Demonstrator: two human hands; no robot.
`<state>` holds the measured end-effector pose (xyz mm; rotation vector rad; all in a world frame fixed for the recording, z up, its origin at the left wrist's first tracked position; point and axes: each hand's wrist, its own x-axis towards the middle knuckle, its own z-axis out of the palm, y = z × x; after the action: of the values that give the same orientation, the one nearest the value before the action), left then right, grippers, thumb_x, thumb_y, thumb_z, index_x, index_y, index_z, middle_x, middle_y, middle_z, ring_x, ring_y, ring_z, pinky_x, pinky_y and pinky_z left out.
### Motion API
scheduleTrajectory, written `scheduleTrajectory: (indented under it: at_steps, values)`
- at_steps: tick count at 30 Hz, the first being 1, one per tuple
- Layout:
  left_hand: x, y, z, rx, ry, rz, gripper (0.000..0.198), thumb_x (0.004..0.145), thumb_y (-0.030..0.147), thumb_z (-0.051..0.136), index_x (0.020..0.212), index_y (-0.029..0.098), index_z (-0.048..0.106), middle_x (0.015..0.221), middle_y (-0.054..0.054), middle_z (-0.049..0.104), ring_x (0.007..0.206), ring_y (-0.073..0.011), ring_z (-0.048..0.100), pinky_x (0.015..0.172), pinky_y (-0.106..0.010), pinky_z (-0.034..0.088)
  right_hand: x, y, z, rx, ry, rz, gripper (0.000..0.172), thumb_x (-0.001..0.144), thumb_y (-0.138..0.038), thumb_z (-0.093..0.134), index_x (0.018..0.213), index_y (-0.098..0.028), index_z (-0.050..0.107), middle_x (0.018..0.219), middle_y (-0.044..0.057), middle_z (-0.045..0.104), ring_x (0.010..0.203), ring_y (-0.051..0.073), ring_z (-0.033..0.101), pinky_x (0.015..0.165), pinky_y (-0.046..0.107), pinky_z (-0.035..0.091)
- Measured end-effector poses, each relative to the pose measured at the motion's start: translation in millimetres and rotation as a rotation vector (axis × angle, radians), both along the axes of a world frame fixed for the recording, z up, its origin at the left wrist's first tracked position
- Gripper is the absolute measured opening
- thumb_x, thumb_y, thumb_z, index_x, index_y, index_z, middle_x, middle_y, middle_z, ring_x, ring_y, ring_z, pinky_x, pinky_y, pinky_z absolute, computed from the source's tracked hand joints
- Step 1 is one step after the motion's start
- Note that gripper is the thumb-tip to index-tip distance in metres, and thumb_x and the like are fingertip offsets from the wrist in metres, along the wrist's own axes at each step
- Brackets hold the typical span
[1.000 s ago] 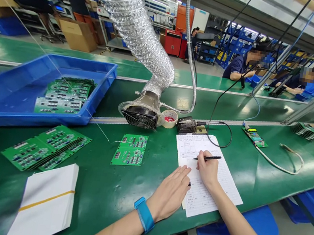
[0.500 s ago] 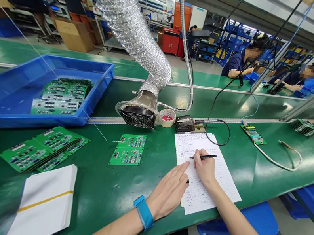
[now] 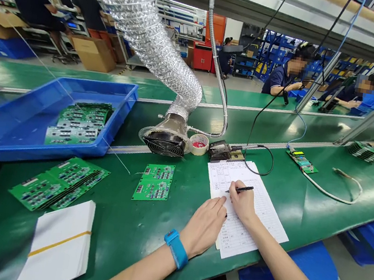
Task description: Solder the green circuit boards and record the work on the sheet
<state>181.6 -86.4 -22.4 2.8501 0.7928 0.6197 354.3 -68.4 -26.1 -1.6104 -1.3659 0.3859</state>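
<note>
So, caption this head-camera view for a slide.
Right hand writes on a printed form with a pen; left hand rests at its edge.

Left hand [image 3: 204,226] flat, right hand [image 3: 243,202] curled

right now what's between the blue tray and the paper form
In the head view, green circuit boards lie between the blue tray and the paper form.

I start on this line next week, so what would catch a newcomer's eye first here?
The silver flexible duct stands out, arching down to a fan-fronted extractor hood on the green bench. To its left, a blue tray holds green circuit boards. At front right, the right hand holds a black pen over a paper form, with the left hand resting on it.
</note>
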Motion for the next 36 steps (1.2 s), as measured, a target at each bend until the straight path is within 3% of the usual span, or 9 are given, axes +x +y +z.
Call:
scheduleTrajectory:
  at_steps: [13, 36]
  values:
    - [-0.9, 0.9, 0.5, 0.028, 0.03, -0.01, 0.016, 0.099, 0.018, 0.041, 0.103, 0.012, 0.056, 0.139, -0.02, 0.054, 0.127, -0.0299, 0.053, 0.107, -0.047, 0.046, 2.0, 0.0, -0.1, -0.004, 0.0, -0.049, 0.041, 0.099, -0.044, 0.043, 0.064, -0.023, 0.039, 0.048, -0.006, 0.043, 0.044, 0.011, 0.041, 0.049, 0.026, 0.033]
    - [-0.8, 0.7, -2.6, 0.063, 0.019, -0.011, 0.014, 0.099, 0.019, 0.044, 0.102, 0.012, 0.056, 0.139, -0.021, 0.054, 0.125, -0.0304, 0.055, 0.104, -0.047, 0.048, 4.6, 1.1, -2.4, -0.024, -0.02, -0.103, 0.04, 0.098, -0.042, 0.043, 0.062, -0.023, 0.038, 0.046, -0.006, 0.042, 0.043, 0.011, 0.042, 0.049, 0.025, 0.033]
